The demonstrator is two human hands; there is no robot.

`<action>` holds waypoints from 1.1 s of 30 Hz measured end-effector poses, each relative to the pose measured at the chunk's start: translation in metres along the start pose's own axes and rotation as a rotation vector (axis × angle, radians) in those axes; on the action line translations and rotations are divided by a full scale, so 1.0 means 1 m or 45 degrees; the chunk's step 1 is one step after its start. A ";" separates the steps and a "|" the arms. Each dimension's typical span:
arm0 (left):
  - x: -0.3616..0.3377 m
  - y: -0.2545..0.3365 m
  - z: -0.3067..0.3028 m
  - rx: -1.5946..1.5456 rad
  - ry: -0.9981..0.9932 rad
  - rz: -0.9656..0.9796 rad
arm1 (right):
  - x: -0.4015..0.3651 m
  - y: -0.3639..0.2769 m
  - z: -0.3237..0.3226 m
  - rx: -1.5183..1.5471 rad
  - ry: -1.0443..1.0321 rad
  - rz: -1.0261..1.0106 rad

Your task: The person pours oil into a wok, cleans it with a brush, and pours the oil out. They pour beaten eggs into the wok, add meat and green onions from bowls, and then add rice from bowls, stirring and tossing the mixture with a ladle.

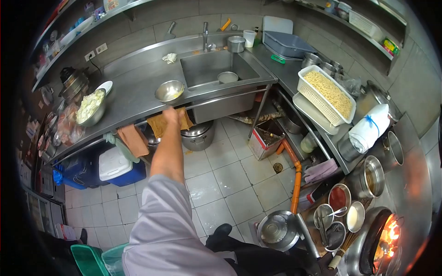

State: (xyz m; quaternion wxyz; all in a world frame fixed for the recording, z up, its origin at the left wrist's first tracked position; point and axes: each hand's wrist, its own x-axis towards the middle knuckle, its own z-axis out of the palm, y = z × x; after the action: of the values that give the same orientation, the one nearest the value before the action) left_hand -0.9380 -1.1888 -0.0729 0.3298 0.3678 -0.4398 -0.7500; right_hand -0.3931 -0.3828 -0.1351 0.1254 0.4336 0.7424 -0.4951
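Observation:
My left hand is stretched out to the front edge of the steel counter, its fingers curled on an orange cloth that hangs from a rail there. A second orange cloth hangs just to the left. A steel bowl with something pale inside stands on the counter right behind the hand. My grey sleeve fills the lower middle of the view. My right hand is out of sight.
A sink holding a small bowl lies behind and to the right. A bowl of chopped cabbage stands at the left. A white noodle basket, sauce bowls and a flaming wok line the right. A pot and a blue cooler sit under the counter.

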 end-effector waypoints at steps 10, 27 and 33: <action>-0.302 -0.369 -0.264 1.901 -2.268 -0.179 | -0.041 0.279 -0.015 -0.507 -0.101 0.463; -0.592 -0.320 -0.271 2.372 -2.878 0.545 | 0.129 0.500 -0.275 1.222 1.510 -0.051; -0.888 -0.283 -0.182 2.035 -2.618 0.271 | 0.120 0.532 -0.303 1.135 0.959 0.554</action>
State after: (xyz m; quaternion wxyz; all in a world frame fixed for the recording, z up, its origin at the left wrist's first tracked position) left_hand -0.3784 -0.4260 -0.1582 -0.4062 -0.3133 -0.8372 -0.1897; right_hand 0.0184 0.0061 -0.3976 -0.2400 0.7305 0.3521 -0.5337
